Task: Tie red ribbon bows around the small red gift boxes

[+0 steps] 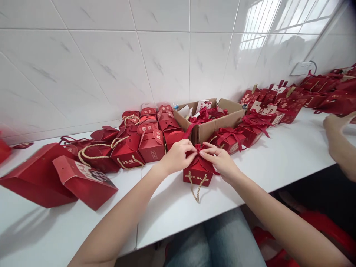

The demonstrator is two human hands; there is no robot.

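Observation:
In front of me on the white table stands a small red gift box (197, 177) with gold lettering. A gold rope handle (198, 196) hangs down its near side. On top of the box is a dark red ribbon (198, 147), gathered at the middle. My left hand (178, 155) pinches the ribbon from the left, thumb and fingertips together. From the right, my right hand (219, 160) pinches it too, its fingertips close to those of the left. The exact crossing of the ribbon is partly hidden by my fingers.
Behind the gift box is an open cardboard box (207, 129) with ribbons and cards inside. Red boxes (151, 146) crowd the left, with larger tilted ones (44, 174) nearer. Ribboned boxes (229, 140) line the right. Another person's hand (340, 137) rests at the far right.

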